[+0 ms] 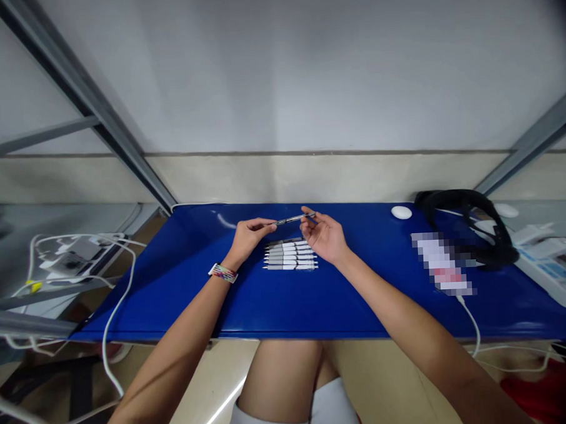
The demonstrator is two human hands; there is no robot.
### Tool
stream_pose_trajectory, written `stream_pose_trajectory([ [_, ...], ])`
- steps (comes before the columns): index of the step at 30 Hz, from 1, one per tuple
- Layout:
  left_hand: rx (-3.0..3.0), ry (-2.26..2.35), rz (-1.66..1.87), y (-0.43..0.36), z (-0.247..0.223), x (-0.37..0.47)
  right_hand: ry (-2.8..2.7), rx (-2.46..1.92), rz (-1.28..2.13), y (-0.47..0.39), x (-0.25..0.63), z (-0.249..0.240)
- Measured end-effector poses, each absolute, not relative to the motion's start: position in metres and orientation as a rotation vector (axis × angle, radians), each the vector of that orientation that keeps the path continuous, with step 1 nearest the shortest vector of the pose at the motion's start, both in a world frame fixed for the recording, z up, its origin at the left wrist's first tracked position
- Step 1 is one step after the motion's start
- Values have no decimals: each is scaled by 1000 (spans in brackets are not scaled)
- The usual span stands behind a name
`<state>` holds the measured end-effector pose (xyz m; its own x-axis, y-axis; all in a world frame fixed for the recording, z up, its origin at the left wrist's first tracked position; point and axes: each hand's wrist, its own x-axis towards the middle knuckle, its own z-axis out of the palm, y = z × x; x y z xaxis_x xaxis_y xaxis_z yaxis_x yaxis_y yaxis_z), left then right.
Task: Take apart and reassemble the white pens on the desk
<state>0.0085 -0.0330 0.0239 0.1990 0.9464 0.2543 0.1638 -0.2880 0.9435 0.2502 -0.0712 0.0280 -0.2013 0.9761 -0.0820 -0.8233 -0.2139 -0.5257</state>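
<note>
Above the blue table [250, 310], a slim grey and silver pen [293, 219] is held nearly level between my two hands. The thumb and fingers of my left hand [249, 238] pinch its left end; a patterned band is around that wrist. At the pen's other end, the fingertips of my right hand [328, 238] close around it, palm turned partly up. Just below, several white and grey pens [291, 260] lie side by side in a stack of rows, their tips pointing sideways. My right hand covers part of the row's upper right end.
To the right lie a white oval object [401, 212], a black headband-like loop [494, 228] and a blurred-out device [442, 264] on a white cable. Metal posts [121, 156] frame the table. A white cable [110, 326] hangs at its left edge.
</note>
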Motion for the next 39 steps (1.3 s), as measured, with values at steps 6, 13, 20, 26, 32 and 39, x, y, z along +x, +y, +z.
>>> stream_pose_trajectory([
  [6,1630,1080,1178,-33,25,8,-499,-475,1721,-73,249,32],
  [13,1627,1089,1171,-33,24,8,-420,-511,1726,-72,250,32],
  [20,1607,1094,1172,-32,23,8,-500,-459,1712,-72,249,33],
  [26,1607,1092,1168,-32,23,8,-418,-511,1731,-67,253,30],
  [32,1617,1083,1171,-32,24,7,-528,-516,1697,-70,251,27],
  [39,1626,1071,1171,-31,23,6,-554,-563,1682,-68,255,28],
])
